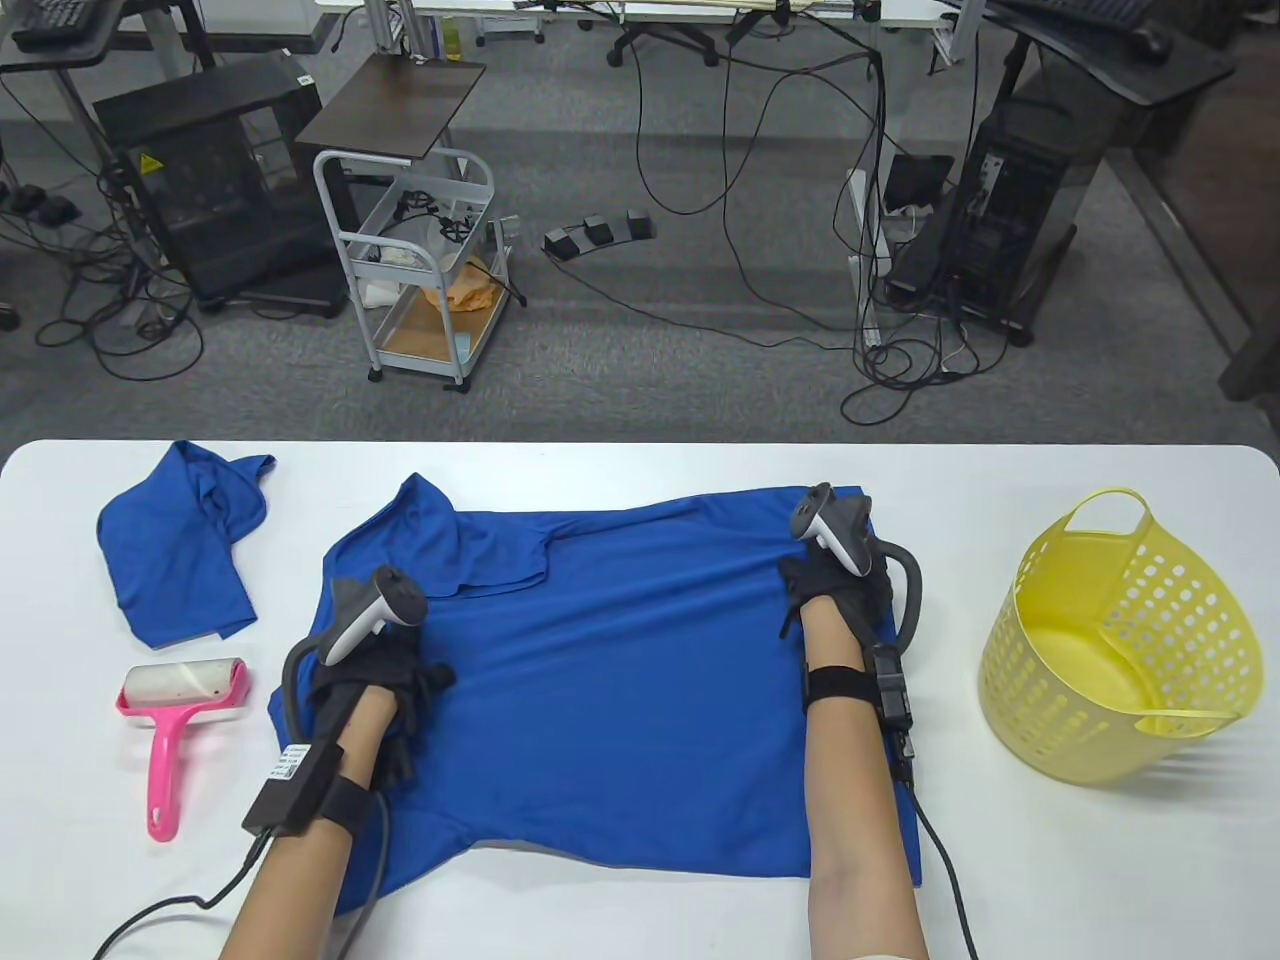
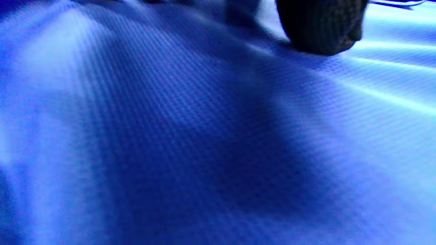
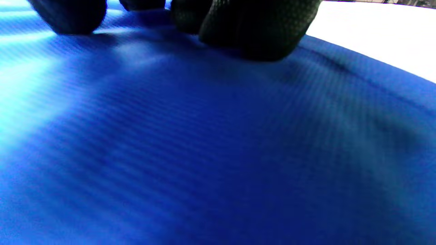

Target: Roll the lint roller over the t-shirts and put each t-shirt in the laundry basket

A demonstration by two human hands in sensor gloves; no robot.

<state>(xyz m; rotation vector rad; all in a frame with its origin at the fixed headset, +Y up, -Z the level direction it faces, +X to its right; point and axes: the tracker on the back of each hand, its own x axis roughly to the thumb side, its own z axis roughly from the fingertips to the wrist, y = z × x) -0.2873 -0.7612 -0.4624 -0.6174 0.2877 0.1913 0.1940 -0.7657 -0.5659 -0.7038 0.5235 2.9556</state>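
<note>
From the table view, a blue t-shirt (image 1: 620,680) lies spread across the middle of the white desk (image 1: 640,900), its long axis running left to right, with the collar and a folded sleeve toward the left and the hem toward the right. The left hand (image 1: 375,680) rests on the cloth near the collar end, and the right hand (image 1: 835,590) presses on the far right part near the hem; both seem placed to flatten the fabric and pull out wrinkles so it gives a smooth surface for rolling. Their fingers look laid on the cloth rather than gripping it, though the trackers hide much of them. A pink lint roller (image 1: 175,725) lies untouched on the desk just left of the shirt, handle pointing toward the person and roll head away, within easy reach of the left hand. A second blue t-shirt (image 1: 180,565) sits crumpled at the far left. The yellow laundry basket (image 1: 1120,640) stands at the right, tilted, with nothing visible inside, so the task appears to be at its start.

In the left wrist view, one dark gloved fingertip (image 2: 320,27) touches the blue weave at the top; nothing is pinched.

In the right wrist view, several gloved fingertips (image 3: 252,30) press down on the shirt close to its edge, where the desk shows beyond; the hand lies flat and holds nothing.
</note>
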